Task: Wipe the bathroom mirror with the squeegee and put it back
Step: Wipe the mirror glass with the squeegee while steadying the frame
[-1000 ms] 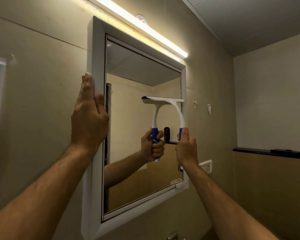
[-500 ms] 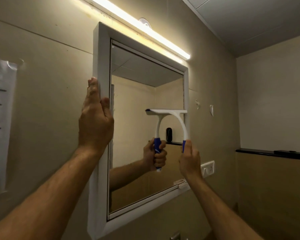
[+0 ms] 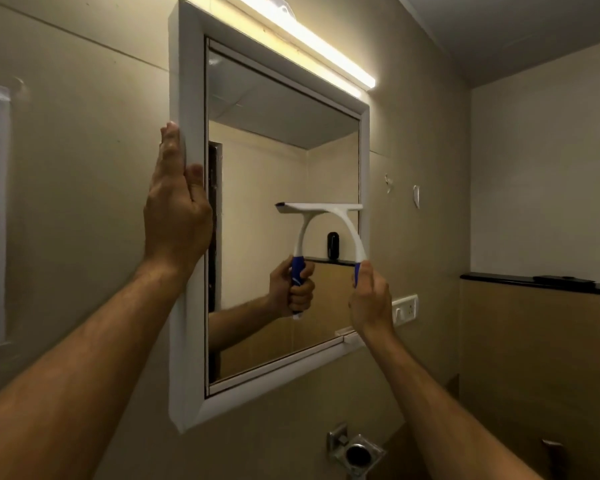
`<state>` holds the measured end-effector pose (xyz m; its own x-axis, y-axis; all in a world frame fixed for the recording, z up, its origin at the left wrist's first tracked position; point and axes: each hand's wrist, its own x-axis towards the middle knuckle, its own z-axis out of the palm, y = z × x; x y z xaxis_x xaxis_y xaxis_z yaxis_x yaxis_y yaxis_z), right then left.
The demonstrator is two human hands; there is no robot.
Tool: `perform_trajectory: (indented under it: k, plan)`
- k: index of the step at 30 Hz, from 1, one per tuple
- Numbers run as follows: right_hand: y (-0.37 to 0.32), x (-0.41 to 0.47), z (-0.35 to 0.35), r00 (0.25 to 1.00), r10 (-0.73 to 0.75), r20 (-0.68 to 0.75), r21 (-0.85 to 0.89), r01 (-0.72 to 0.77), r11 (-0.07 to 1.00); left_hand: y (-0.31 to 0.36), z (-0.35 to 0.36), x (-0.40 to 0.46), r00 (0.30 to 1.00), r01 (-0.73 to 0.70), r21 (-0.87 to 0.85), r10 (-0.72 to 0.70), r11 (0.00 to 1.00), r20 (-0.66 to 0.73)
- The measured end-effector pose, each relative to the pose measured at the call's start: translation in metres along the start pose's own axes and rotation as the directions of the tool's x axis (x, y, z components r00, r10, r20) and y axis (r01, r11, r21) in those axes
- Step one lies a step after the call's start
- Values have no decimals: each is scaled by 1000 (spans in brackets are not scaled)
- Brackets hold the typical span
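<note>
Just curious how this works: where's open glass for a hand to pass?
Free: the glass above the squeegee up to the frame top, and between the left hand on the frame and the squeegee. Crowded: the right edge, around the right hand.

mirror (image 3: 257, 174) open left of squeegee (image 3: 326, 206), frame (image 3: 364, 161) close right

Both of the person's arms are bare from the wrist back to where the view cuts them off. The left hand (image 3: 177, 216), by the left frame edge of the mirror (image 3: 187, 98), and the right hand (image 3: 371, 299), near its lower right corner, have bare fingers and wrists. The left thumb's nail looks trimmed short, and the mirror's glass reflects the right forearm, also bare.
</note>
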<state>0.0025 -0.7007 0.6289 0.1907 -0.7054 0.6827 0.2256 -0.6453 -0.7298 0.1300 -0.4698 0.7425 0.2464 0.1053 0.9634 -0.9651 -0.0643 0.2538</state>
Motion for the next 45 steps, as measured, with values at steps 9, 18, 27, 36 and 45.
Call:
perform_trajectory:
  k: [9,18,27,36,45]
  plan:
    - [30,-29,-13,999,49,20,-39,-48,998,4,-4,-37,994,105,-95,-106,990,-3]
    - [21,-29,-5,998,48,41,2,-48,999,38,90,-126,531,835,-395,-369,384,763]
    - [43,-48,-15,999,50,10,-21,-50,999,-4,-24,-44,1000,3,77,-3,997,4]
    - [20,-34,-2,998,54,18,3,-54,999,16,94,-131,681,692,-454,-300,561,668]
    - [46,-79,-15,989,145,41,15,-145,989,-1,-15,-49,999,37,24,-38,999,25]
